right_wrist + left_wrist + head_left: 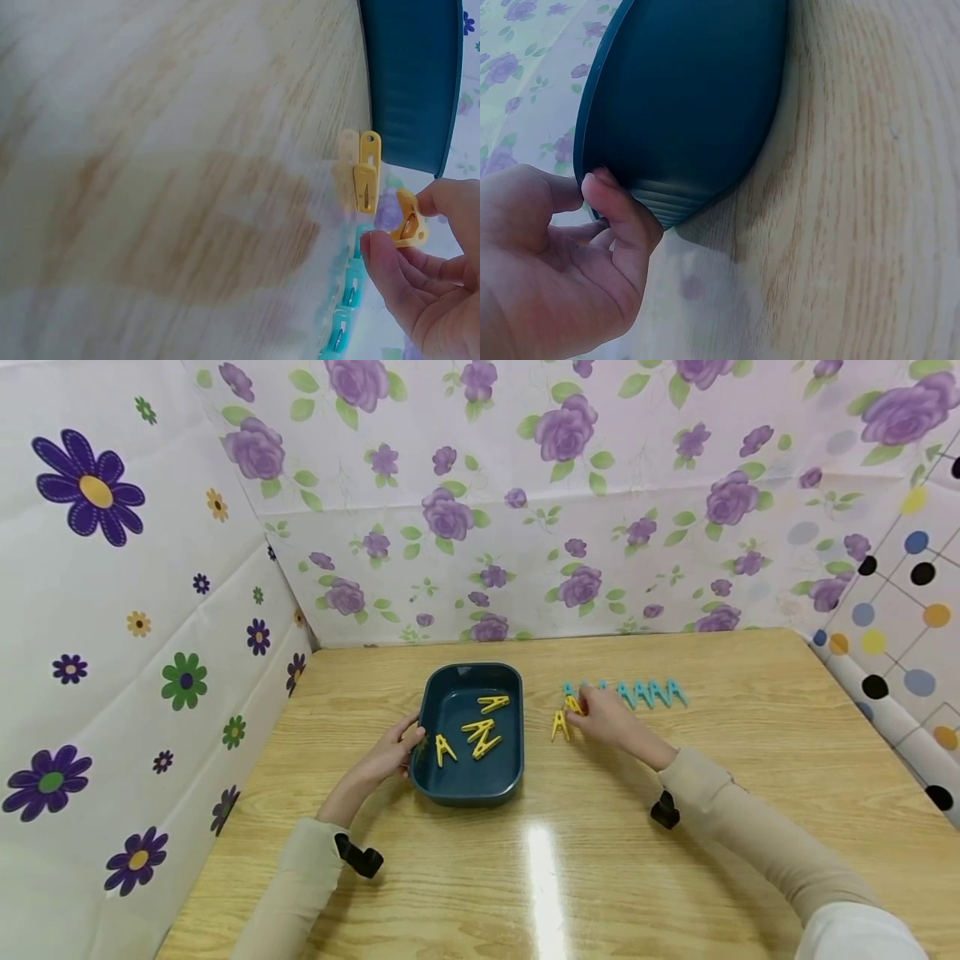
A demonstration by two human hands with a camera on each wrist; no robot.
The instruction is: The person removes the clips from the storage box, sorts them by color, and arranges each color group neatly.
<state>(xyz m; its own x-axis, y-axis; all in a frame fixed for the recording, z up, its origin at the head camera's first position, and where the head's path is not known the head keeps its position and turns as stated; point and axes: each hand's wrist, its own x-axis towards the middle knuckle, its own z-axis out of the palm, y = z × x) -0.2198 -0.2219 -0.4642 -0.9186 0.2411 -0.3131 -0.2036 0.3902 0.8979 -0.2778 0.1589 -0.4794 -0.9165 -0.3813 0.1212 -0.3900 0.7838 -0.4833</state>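
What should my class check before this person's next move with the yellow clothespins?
1. Left hand gripping the tray at its rim: ok.
2. Right hand free: not ok; it pinches a yellow clothespin.
3. More yellow clothespins in the tray: ok, four.
4. Another clothespin out on the table: ok, one yellow.
5. Exact count of blue clothespins: cannot tell; the right hand covers part of the row.

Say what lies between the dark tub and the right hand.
Between tub and right hand, one yellow clothespin sits on the table; the hand pinches another. The head view shows this.
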